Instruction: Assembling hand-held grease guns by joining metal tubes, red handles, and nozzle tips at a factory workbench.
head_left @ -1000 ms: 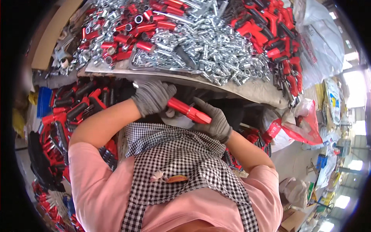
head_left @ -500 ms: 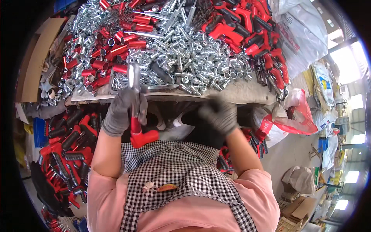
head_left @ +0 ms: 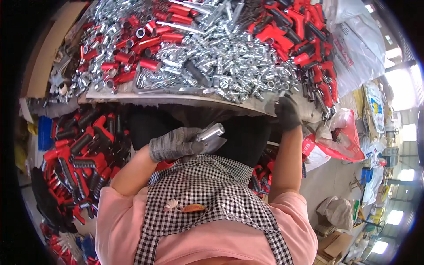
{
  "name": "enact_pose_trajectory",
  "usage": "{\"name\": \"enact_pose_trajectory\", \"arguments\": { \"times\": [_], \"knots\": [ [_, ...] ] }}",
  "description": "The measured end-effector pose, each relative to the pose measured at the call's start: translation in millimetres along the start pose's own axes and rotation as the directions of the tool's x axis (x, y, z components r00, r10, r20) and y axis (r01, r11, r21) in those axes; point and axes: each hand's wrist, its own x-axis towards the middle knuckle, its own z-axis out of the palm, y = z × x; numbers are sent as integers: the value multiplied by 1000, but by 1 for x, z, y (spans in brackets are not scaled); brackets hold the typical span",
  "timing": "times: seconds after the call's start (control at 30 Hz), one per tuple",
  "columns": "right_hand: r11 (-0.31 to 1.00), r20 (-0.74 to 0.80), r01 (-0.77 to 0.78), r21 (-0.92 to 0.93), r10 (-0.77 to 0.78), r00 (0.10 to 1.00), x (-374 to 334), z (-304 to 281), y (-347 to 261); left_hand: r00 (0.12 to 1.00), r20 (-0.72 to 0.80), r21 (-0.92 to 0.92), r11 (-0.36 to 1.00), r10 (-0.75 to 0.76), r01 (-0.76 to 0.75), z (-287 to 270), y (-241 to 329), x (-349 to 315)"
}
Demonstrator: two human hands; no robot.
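In my gloved left hand [head_left: 174, 145], low over my lap, is a red-handled tool with a bright silver metal barrel [head_left: 213, 132]. The barrel points up and to the right out of my closed fingers. A bit of red handle [head_left: 164, 165] shows below the wrist; the hand hides the rest. My gloved right hand [head_left: 288, 114] is at the front edge of the bench, right of the heap of small silver metal fittings [head_left: 234, 66]. Its fingers are bent and somewhat blurred, and I cannot make out what is between them.
Red metal sleeves [head_left: 150, 64] lie among the fittings at the left. Red-and-black handles [head_left: 304, 31] are piled at the back right beside a white plastic bag [head_left: 357, 48]. More red-handled tools [head_left: 84, 154] are heaped below the bench at left. A red-and-white bag [head_left: 338, 141] hangs at right.
My left hand has come down toward my lap, tilting the tool so its barrel points right. My right hand has moved up and right to the bench edge.
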Motion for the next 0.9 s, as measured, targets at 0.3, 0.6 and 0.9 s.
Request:
{"name": "enact_pose_trajectory", "arguments": {
  "times": [0.3, 0.6, 0.9],
  "knots": [
    [862, 579, 497, -98, -357, 733, -126, 133, -28, 989, 81, 230, 964, 121, -136, -3, -29, 10],
    [780, 805, 625, 13, -379, 456, -116, 154, -2, 746, 214, 495, 589, 630, -639, -2, -18, 17],
    [143, -21, 103, -984, -676, 737, -12, 4, -37, 982, 113, 395, 900, 153, -185, -4, -11, 4]
  ]
}}
